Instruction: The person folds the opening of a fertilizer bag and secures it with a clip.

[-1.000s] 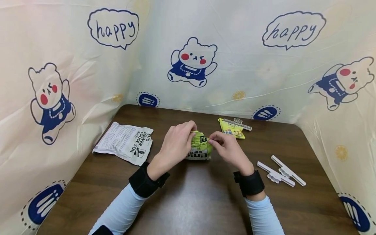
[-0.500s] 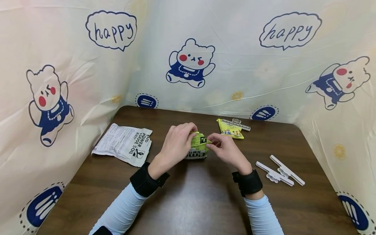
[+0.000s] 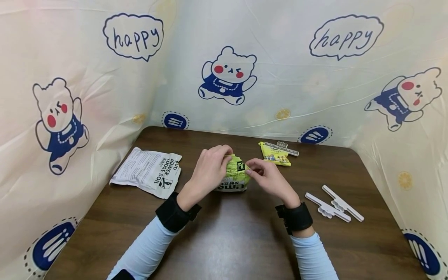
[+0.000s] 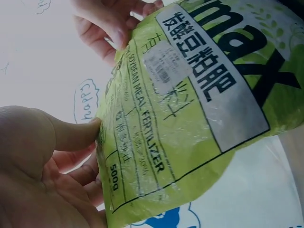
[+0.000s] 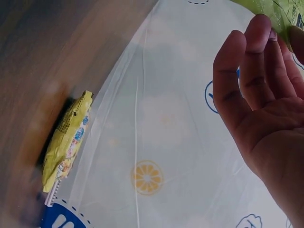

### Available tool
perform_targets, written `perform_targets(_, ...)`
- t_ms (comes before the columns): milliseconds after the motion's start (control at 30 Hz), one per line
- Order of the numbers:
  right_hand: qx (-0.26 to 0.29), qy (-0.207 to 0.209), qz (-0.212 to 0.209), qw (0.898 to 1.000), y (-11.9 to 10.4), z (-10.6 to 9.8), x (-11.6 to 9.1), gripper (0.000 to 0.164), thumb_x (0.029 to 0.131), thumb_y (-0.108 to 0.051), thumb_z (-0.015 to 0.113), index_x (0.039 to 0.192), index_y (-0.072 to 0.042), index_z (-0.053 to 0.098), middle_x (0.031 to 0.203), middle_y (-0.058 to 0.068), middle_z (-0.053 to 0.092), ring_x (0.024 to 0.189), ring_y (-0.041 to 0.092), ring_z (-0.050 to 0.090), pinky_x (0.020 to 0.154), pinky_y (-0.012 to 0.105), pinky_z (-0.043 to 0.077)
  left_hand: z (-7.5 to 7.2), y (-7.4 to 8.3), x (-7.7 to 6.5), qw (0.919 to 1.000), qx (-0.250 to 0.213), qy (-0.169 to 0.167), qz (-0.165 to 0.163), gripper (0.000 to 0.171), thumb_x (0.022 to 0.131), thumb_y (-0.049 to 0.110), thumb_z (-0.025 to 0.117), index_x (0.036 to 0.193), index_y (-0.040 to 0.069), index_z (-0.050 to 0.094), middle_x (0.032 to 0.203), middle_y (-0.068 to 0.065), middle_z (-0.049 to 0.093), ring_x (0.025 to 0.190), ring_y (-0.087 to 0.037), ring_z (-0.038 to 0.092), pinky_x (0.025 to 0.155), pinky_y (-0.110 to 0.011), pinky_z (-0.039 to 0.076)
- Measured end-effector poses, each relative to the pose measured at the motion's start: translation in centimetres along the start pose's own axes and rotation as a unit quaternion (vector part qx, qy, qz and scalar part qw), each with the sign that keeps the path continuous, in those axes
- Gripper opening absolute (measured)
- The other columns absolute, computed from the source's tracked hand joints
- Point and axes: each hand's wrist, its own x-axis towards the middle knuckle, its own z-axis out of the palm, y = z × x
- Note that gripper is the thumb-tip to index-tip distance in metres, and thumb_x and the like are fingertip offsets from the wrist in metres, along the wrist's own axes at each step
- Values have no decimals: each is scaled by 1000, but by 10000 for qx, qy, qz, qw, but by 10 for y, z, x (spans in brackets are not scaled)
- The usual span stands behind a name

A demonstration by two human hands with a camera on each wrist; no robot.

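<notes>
A green-and-silver bag of soybean meal fertilizer point(image 3: 235, 177) stands on the table between the two hands. My left hand point(image 3: 209, 169) pinches its top edge at the left, with the thumb on the printed side in the left wrist view. At the opposite upper corner, my right hand point(image 3: 271, 178) pinches the bag between thumb and fingers; the right wrist view shows a green corner of the fertilizer bag point(image 5: 273, 12) there. The left wrist view gives the bag's front point(image 4: 190, 114), with a white sticker and "500g". Whether its top is open cannot be seen.
A white loose-soil bag point(image 3: 148, 171) lies at the left. Behind the right hand is a small yellow packet point(image 3: 276, 155) with a clear clip point(image 3: 282, 147) across its top. Two white sealing clips point(image 3: 334, 204) lie at the right. A printed curtain point(image 3: 290, 77) surrounds the table point(image 3: 224, 241).
My right hand has shifted slightly left along with its corner of the bag. The bag has bulged and moved a little left. My left hand stays nearly in place.
</notes>
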Motion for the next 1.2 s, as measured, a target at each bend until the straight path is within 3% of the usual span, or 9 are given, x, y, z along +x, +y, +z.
perform_targets(300,236,1,205,9995,5,2,1,22,104,-6,67,126,-4,66,89,2,75,75,18,68,68,34,50,8,-11,3,9997,23,-103,-204,4,102,8,70,106,9,72,98,-5,72,90,-26,67,79,-45,46)
perform_targets(467,506,-18,248,9984,8,4,2,18,103,-1,67,118,0,57,87,9,74,76,32,69,66,32,48,13,-19,4,9995,76,-115,-292,5,102,7,70,106,8,72,99,-6,73,93,-27,69,79,-47,48)
perform_targets(567,369,-3,203,9991,8,4,2,16,100,0,71,110,-2,58,90,8,71,82,35,69,69,32,50,15,-23,5,9994,96,-101,-308,5,102,7,69,107,7,73,99,-7,73,93,-27,70,80,-48,50)
perform_targets(833,-175,9,110,9998,7,6,2,26,89,1,84,109,-7,70,92,2,69,81,19,65,74,36,54,19,-30,6,9990,35,-190,-409,6,103,6,68,106,5,73,98,-9,73,91,-28,69,83,-47,52)
perform_targets(1033,-332,191,134,9992,10,10,3,24,90,-1,83,110,-8,73,91,0,72,79,15,67,73,35,54,17,-34,7,9977,-37,-442,-511,12,105,12,67,113,5,73,104,-10,70,94,-28,66,84,-44,52)
perform_targets(1133,-366,256,182,9988,11,11,4,23,91,-2,83,111,-8,74,93,0,73,80,15,68,74,36,56,15,-36,8,9967,147,-726,-329,27,103,25,72,124,8,71,118,-9,67,108,-29,62,92,-48,49)
perform_targets(1200,-376,273,237,9986,11,12,3,22,92,-3,83,112,-8,74,93,-1,74,81,15,69,74,37,56,13,-37,8,9940,360,-1036,-39,43,97,36,79,131,12,69,131,-9,61,122,-31,55,100,-53,43)
